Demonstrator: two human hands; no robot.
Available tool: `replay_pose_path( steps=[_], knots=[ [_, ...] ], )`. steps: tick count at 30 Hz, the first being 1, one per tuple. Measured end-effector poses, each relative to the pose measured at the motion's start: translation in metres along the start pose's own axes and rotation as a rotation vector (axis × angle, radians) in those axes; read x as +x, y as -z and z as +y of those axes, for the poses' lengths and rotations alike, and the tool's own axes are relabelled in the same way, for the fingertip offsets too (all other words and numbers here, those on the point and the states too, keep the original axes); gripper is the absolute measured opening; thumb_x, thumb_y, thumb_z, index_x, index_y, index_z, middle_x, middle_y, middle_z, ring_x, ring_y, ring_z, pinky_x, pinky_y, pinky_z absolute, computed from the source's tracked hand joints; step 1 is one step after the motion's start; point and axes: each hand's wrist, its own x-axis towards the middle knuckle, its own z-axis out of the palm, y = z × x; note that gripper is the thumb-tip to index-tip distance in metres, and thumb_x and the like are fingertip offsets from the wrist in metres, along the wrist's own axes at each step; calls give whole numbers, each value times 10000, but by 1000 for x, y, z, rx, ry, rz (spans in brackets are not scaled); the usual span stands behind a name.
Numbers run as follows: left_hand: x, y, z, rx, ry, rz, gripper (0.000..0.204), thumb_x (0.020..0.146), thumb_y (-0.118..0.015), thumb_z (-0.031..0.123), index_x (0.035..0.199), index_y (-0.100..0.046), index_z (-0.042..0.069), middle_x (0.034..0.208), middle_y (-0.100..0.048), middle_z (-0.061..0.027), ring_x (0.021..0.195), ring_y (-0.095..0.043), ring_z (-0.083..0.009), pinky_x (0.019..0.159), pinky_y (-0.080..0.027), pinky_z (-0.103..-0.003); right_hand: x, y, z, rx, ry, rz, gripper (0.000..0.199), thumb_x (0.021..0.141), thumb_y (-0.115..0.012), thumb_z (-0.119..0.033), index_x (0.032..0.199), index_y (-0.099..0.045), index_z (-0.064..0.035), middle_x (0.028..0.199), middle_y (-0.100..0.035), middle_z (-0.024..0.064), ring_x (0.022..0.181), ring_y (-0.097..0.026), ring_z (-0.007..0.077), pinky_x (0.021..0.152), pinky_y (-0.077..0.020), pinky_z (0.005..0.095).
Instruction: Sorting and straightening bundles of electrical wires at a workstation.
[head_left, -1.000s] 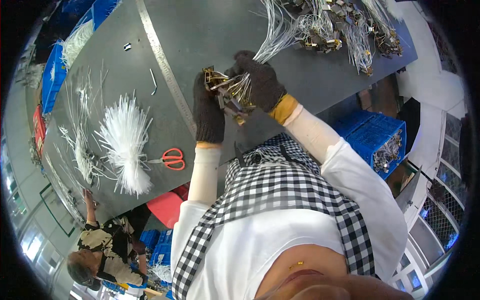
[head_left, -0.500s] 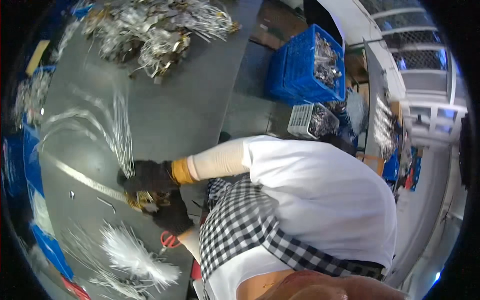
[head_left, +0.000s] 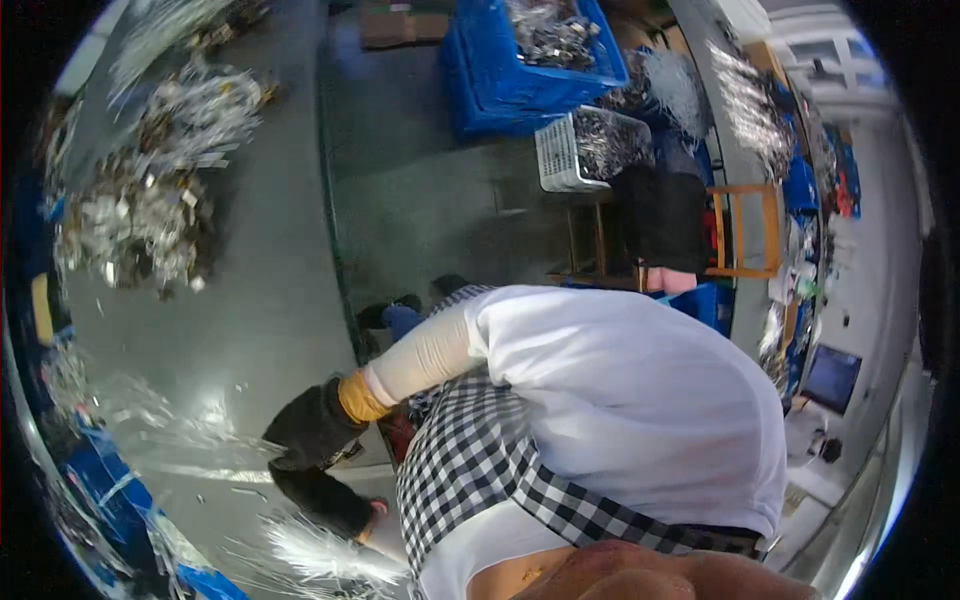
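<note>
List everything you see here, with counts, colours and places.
table: one, grey, left side
wired parts: several heaps, silver-white, upper left
wires: one blurred bunch, silvery, at hands
strand bundle: one, white, lower left
strip: one, whitish, beside hands
bins: several, blue, left edge
crates: two or more, blue, upper middle
basket: one, white, beside crates
chair: one, brown, right of centre
dark object: one, black, beside chair
screen: one, dark, right side
shirt: one, white, lower middle
apron: one, black-and-white checked, lower middle
right hand: one, dark glove, at wires
left hand: one, dark glove, just below
</note>
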Motion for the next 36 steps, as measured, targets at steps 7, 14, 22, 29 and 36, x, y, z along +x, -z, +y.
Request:
replay_pose_path(
  steps=[7, 14, 22, 29, 36],
  knots=[
    [23, 69, 176, -789, 150, -254, 391, 994, -528, 333, 1309, -585, 107, 1335, -564, -93, 1196, -543, -277, 1025, -423, -438, -132, 58, 33, -1513, 525, -541, 292, 914, -614, -265, 996, -734, -12, 911, -715, 148, 888, -707, 276, 820, -552, 407],
    [-29, 171, 212, -1236, -310, 41, 244, 945, -590, 224, 1006, -685, 8, 1005, -733, -115, 949, -689, -255, 829, -560, -342, -221, 88, 26, -552, 208, 152, 309, 875, -637, -231, 1061, -631, 17, 888, -708, 187, 761, -713, 347, 683, -556, 487],
    [-12, 132, 177, -826, -620, 319, 242, 918, -600, 227, 1043, -726, 61, 979, -734, -138, 926, -688, -297, 855, -521, -430, -208, 79, 15, 218, 123, -46, 298, 945, -609, -230, 1177, -674, -56, 1135, -691, 184, 1064, -660, 355, 925, -523, 444],
    [-36, 41, 144, -1508, -267, -100, 193, 938, -602, 126, 1074, -696, 26, 926, -732, -146, 844, -717, -280, 751, -559, -366, -194, 11, 65, -736, 444, -245, 371, 927, -615, -267, 1200, -659, -21, 1112, -699, 194, 957, -677, 377, 871, -541, 443],
    [-38, 138, 57, -1569, -165, 105, 400, 968, -674, 333, 1210, -644, 17, 1052, -716, -141, 959, -658, -167, 826, -534, -332, -112, -34, 5, -119, 179, 70, 380, 894, -666, -208, 1227, -645, -26, 1159, -671, 215, 1056, -648, 387, 932, -516, 464]
  ],
)
